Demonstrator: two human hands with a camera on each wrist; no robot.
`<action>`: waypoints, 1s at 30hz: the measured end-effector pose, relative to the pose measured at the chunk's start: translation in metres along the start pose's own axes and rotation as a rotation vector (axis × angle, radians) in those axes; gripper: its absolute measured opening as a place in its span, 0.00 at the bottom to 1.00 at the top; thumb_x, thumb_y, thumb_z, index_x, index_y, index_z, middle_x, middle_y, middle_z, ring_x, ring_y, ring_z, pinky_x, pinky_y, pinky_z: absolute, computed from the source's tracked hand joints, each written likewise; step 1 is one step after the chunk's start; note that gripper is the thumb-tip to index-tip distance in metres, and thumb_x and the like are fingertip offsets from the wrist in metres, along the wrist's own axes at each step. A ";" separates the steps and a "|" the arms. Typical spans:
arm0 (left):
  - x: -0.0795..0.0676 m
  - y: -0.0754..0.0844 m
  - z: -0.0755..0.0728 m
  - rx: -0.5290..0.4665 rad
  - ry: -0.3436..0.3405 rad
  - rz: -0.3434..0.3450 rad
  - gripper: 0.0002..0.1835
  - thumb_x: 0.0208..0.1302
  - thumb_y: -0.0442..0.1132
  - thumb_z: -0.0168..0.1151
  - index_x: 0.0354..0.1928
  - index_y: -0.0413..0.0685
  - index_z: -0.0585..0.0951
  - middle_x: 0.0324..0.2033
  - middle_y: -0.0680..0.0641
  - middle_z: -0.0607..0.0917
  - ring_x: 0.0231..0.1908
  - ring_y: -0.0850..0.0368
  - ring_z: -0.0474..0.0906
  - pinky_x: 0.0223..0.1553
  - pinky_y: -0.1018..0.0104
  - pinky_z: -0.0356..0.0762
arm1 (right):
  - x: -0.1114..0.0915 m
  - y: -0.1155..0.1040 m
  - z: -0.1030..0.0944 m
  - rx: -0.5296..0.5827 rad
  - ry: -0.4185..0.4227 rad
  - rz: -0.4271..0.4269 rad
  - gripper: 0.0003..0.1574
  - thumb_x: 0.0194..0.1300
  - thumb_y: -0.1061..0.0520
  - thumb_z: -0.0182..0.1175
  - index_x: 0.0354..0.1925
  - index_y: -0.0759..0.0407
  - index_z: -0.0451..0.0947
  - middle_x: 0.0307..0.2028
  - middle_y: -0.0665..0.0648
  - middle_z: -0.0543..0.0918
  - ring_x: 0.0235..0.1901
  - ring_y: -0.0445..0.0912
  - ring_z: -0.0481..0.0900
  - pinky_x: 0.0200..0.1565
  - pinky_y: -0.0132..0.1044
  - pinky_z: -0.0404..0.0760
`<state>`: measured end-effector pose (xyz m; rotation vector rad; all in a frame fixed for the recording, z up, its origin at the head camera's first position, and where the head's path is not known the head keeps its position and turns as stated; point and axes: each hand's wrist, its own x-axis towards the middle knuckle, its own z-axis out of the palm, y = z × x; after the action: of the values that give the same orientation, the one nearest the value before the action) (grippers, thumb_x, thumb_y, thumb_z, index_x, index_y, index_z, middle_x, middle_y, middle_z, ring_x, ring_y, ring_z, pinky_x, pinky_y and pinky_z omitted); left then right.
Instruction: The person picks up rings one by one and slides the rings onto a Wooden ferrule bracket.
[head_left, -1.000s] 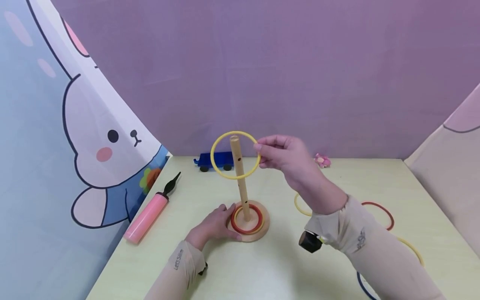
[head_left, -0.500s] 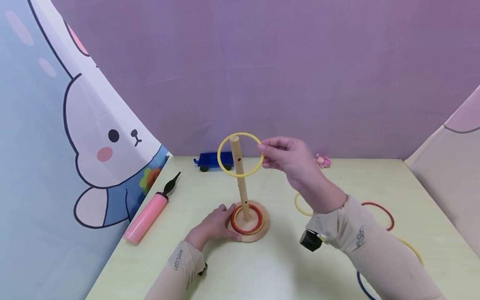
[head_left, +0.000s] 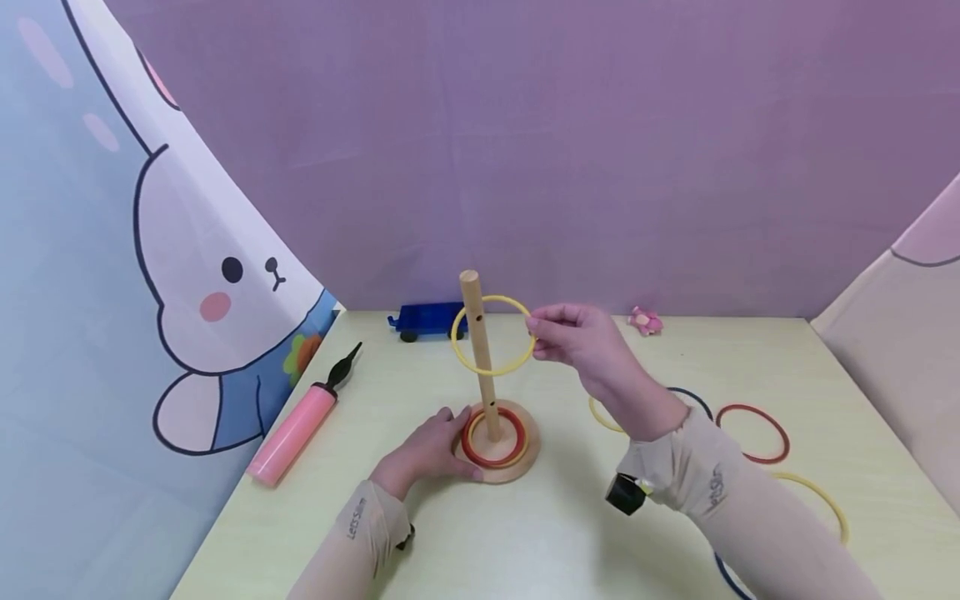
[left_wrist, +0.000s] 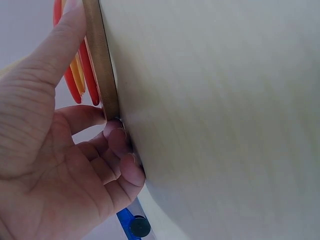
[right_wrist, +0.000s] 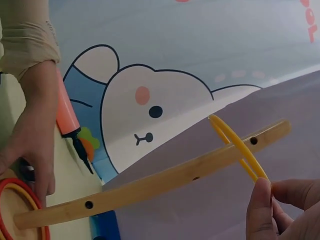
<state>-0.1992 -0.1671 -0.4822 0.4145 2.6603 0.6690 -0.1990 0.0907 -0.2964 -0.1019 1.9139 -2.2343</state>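
A wooden peg [head_left: 476, 302] stands upright on its round base [head_left: 533, 442]. Red rings [head_left: 524, 437] and an orange-yellow one lie around its foot. My left hand [head_left: 427, 448] grips the base's left rim; in the left wrist view, the thumb [left_wrist: 60, 47] reaches over the top and the fingertips bend against the edge. Thumb and fingers of my right hand [head_left: 585, 340] pinch a thin yellow ring [head_left: 495, 374] by its right side. That ring encircles the peg a little below its top, as the right wrist view shows, with the peg [right_wrist: 150, 185] passing through it.
Right of the peg lie a red ring [head_left: 787, 442], yellow rings [head_left: 838, 507] and dark blue rings [head_left: 697, 395], partly behind my right sleeve. A pink hand pump [head_left: 292, 437] lies left. A blue toy wagon [head_left: 427, 318] and small pink toy [head_left: 645, 322] stand by the back wall.
My right hand has lowered the yellow ring and shifted it slightly right, from around the peg's top to below it. The left hand has stayed on the base.
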 end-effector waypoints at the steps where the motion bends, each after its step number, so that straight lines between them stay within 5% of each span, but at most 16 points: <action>1: 0.000 0.000 0.000 -0.003 -0.001 -0.003 0.60 0.42 0.65 0.75 0.76 0.57 0.57 0.43 0.49 0.70 0.43 0.52 0.69 0.48 0.55 0.71 | 0.001 0.003 -0.001 -0.002 -0.002 0.001 0.15 0.65 0.64 0.63 0.48 0.71 0.77 0.32 0.56 0.81 0.26 0.43 0.81 0.37 0.35 0.82; 30: 0.000 0.000 -0.001 -0.002 0.003 0.011 0.59 0.40 0.67 0.75 0.75 0.58 0.60 0.41 0.50 0.69 0.42 0.54 0.69 0.46 0.57 0.70 | 0.012 0.120 -0.014 -0.046 0.021 0.134 0.13 0.65 0.69 0.60 0.46 0.78 0.75 0.29 0.57 0.81 0.24 0.43 0.81 0.33 0.34 0.82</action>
<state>-0.1995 -0.1677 -0.4813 0.4280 2.6613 0.6759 -0.2007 0.0849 -0.4180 0.0427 1.9224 -2.1141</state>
